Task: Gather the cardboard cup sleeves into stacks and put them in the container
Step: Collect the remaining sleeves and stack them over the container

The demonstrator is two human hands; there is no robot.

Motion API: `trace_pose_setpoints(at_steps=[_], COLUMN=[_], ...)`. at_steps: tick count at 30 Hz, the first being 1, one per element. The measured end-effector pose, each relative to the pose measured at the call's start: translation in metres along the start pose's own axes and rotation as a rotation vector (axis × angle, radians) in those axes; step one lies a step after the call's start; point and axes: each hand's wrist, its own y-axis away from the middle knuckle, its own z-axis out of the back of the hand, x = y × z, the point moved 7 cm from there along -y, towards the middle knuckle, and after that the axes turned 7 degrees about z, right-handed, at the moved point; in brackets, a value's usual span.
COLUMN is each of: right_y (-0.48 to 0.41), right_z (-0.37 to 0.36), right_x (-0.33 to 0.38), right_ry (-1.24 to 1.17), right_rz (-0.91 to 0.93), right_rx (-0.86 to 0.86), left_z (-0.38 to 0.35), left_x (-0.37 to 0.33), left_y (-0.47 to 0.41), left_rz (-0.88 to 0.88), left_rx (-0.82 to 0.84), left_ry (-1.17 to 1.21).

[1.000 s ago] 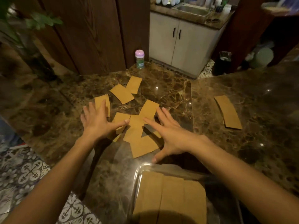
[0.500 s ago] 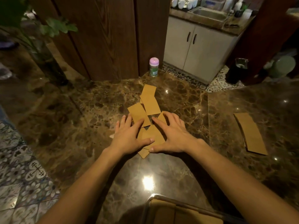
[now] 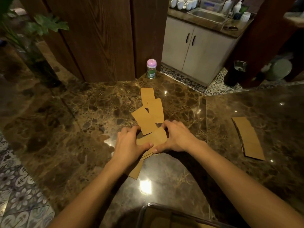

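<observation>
Several flat brown cardboard cup sleeves (image 3: 152,136) lie bunched in an overlapping heap at the middle of the dark marble counter (image 3: 82,129). My left hand (image 3: 129,144) presses on the heap's left side and my right hand (image 3: 175,139) on its right, fingers curled over the edges, thumbs nearly touching. Three more sleeves (image 3: 153,108) fan out beyond my fingers. One sleeve corner (image 3: 136,171) pokes out under my left wrist. A separate neat stack of sleeves (image 3: 247,138) rests far right. The clear container (image 3: 144,209) shows at the bottom edge.
A small jar with a pink lid (image 3: 151,69) stands at the counter's far edge by a wooden panel (image 3: 98,38). A plant (image 3: 32,38) stands at the back left. Tiled floor (image 3: 19,186) lies beyond the counter's left edge.
Both hands have swept inward, pushing the scattered sleeves into a tighter heap, and now curl around it. The view has tilted up, so the container has slid to the bottom edge.
</observation>
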Motion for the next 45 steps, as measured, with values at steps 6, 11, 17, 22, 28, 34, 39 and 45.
trace_pose_setpoints(at_steps=[6,11,17,22,28,34,39,45], right_y=[0.014,0.029,0.047,0.057,0.069,0.09,0.11,0.132], right_z=[-0.005,0.009,0.025,0.038,0.05,0.037,0.054,0.048], right_x=[0.003,0.004,-0.001,0.0,-0.006,0.004,-0.013,-0.02], right_ry=[-0.487,-0.866,-1.195,-1.232,-1.179,-1.266,-1.277,-1.289], right_rz=[0.082,0.145,0.128,0.164,0.02,0.042,0.015,0.04], right_rx=[0.002,0.011,-0.011,0.036,-0.389,-0.442,-0.553,-0.533], left_z=[-0.015,-0.014,-0.001,-0.013,-0.008,-0.002,-0.005,0.002], left_x=[-0.004,-0.006,-0.019,-0.051,-0.07,-0.082,-0.084,-0.086], left_y=[0.011,0.016,0.024,0.059,0.061,0.059,0.067,0.069], left_rz=[0.076,0.163,0.169,0.319,0.2,0.109,0.166,0.105], left_rx=[0.161,0.281,0.353,1.021,0.767,0.462,0.474,0.309], left_ry=[0.474,0.976,0.914,1.401,1.574,1.533,1.649,1.509])
